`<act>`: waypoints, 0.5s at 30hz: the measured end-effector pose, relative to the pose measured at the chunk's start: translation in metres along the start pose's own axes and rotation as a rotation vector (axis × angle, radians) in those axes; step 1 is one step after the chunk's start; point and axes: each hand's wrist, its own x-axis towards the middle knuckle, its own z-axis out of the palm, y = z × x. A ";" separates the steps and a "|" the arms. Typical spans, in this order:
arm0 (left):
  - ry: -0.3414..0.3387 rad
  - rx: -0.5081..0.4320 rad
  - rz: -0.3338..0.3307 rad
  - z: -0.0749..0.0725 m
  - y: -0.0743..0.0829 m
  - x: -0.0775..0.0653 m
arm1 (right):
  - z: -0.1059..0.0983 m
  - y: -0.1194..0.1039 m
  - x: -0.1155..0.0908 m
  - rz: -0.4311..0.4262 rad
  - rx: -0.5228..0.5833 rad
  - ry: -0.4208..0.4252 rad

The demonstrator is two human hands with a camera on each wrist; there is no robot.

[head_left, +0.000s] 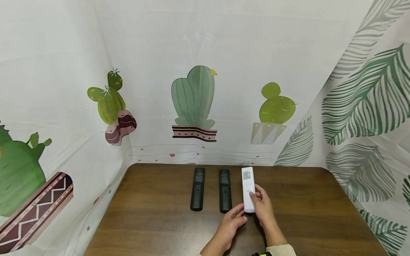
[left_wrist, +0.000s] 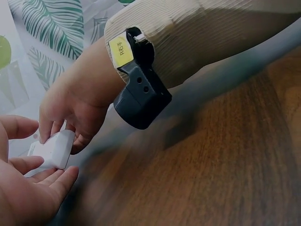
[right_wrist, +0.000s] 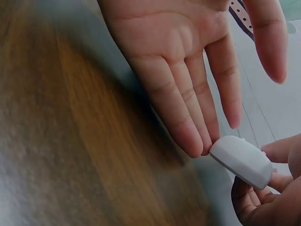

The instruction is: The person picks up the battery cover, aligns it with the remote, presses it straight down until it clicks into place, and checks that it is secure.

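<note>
A white remote control (head_left: 247, 185) with a printed label on its upward face is pinched by my right hand (head_left: 263, 206), thumb on top and fingers along its right side. My left hand (head_left: 230, 224) is beside its lower left end, fingers extended. In the right wrist view the left fingertips (right_wrist: 193, 143) are right at the edge of the white end (right_wrist: 242, 160). Two black remote controls lie to the left on the wooden table, the nearer one (head_left: 225, 192) just beyond my left fingers and the other (head_left: 197, 190) farther left.
The brown wooden table (head_left: 153, 220) ends at a white cloth backdrop (head_left: 237, 53) printed with cacti and leaves, which also hangs along both sides. A black wrist camera (left_wrist: 141, 96) with a yellow label is strapped at my right sleeve (left_wrist: 188, 37).
</note>
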 end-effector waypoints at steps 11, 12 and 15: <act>-0.022 0.031 0.002 0.002 -0.004 0.000 | -0.005 0.005 0.007 0.016 -0.054 -0.035; -0.026 0.036 0.004 0.002 -0.004 0.000 | -0.005 0.006 0.008 0.018 -0.062 -0.035; -0.035 0.050 0.000 0.004 -0.003 0.000 | -0.006 0.008 0.009 0.020 -0.082 -0.036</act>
